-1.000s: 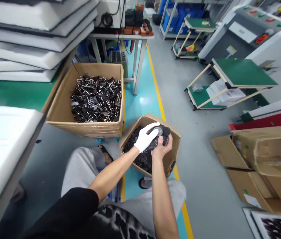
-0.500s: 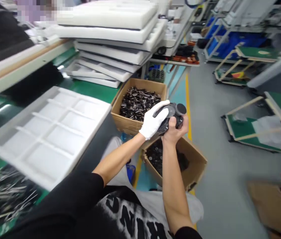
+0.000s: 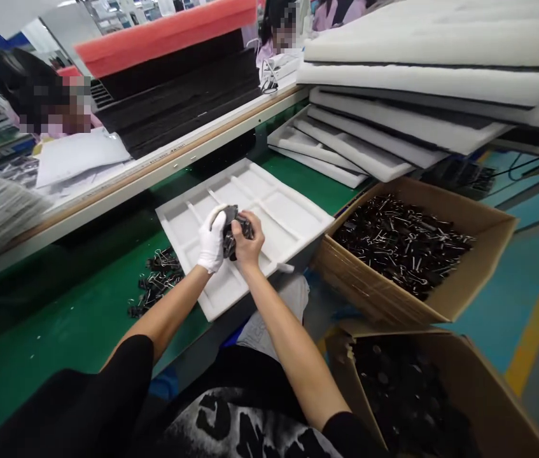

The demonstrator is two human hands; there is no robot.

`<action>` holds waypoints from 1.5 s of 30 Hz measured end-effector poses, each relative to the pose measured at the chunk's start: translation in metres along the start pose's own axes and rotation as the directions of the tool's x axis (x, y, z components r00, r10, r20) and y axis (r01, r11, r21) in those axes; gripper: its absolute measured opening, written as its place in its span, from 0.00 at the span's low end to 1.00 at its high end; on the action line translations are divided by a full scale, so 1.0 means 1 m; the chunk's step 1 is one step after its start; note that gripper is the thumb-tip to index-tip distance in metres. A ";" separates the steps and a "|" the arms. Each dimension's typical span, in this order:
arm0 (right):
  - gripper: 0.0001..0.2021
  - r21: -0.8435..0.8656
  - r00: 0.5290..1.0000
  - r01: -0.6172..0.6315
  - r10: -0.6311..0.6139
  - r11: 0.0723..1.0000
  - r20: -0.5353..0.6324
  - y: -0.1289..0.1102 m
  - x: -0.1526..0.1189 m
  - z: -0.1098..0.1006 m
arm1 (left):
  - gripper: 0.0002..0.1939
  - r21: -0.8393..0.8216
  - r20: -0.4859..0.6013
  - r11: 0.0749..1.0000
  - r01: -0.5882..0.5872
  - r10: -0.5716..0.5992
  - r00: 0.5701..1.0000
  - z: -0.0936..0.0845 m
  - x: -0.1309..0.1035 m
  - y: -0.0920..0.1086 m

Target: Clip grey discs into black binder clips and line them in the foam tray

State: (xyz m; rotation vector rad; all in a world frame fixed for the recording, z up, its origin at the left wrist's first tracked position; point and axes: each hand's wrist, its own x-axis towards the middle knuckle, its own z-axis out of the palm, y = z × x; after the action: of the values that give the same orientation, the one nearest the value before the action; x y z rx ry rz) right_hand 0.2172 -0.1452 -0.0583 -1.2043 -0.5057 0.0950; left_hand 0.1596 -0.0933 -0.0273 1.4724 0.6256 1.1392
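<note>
My left hand [image 3: 212, 240], in a white glove, and my bare right hand [image 3: 250, 242] are cupped together around a bunch of black round pieces [image 3: 231, 240]. Both hands are closed on the bunch; the fingers cover much of it. They are above a white foam tray [image 3: 293, 216] divided by ridges into several compartments. Beside the tray's left edge lies a pile of black binder clips [image 3: 159, 280] with silver handles, partly behind my left forearm.
A cardboard box [image 3: 364, 273] of binder clips stands right of the green table [image 3: 83, 305]. Below it is another cardboard box [image 3: 483, 375] with black round pieces. Foam trays [image 3: 393, 140] are stacked at the back right. People sit beyond the ledge [image 3: 164, 164].
My hands have moved left with the black round pieces, from above the lower cardboard box to over the foam tray. The camera view has turned left.
</note>
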 end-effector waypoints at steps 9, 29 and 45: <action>0.21 -0.092 0.990 -0.089 0.098 0.992 0.100 0.033 -0.010 0.020 | 0.21 0.082 -0.135 0.995 0.055 -0.043 0.990 -0.034 -0.010 -0.042; 0.24 -0.517 0.720 0.344 0.133 0.784 0.681 0.025 0.008 -0.027 | 0.17 0.526 -0.118 0.836 0.156 -0.110 0.987 -0.060 -0.003 -0.043; 0.16 -0.462 0.651 0.569 -0.028 0.680 0.759 0.033 0.006 -0.129 | 0.24 0.862 0.319 0.436 -0.260 -0.066 0.945 -0.042 -0.017 -0.029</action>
State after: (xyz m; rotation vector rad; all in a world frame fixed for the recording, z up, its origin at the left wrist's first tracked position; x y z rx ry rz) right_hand 0.2833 -0.2427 -0.1204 -1.7677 -1.5615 0.0575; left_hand 0.1212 -0.0826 -0.0633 2.5985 1.0167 0.5707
